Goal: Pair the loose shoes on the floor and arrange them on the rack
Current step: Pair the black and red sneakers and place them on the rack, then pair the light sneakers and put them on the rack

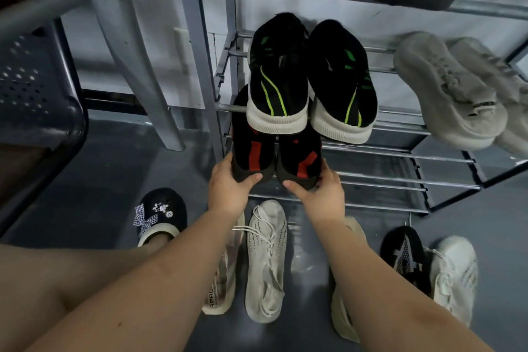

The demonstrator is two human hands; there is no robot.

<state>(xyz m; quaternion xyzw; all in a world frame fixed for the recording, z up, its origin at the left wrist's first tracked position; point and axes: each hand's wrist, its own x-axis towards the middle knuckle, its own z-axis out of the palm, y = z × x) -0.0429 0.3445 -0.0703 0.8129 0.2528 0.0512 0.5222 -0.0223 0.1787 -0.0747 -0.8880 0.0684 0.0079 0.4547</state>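
Cream shoe (221, 280) — "APAC…" lettering

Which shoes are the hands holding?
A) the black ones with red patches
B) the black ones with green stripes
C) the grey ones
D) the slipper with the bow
A: the left hand and right hand each grip the heel of a black shoe with red patches, at the rack.
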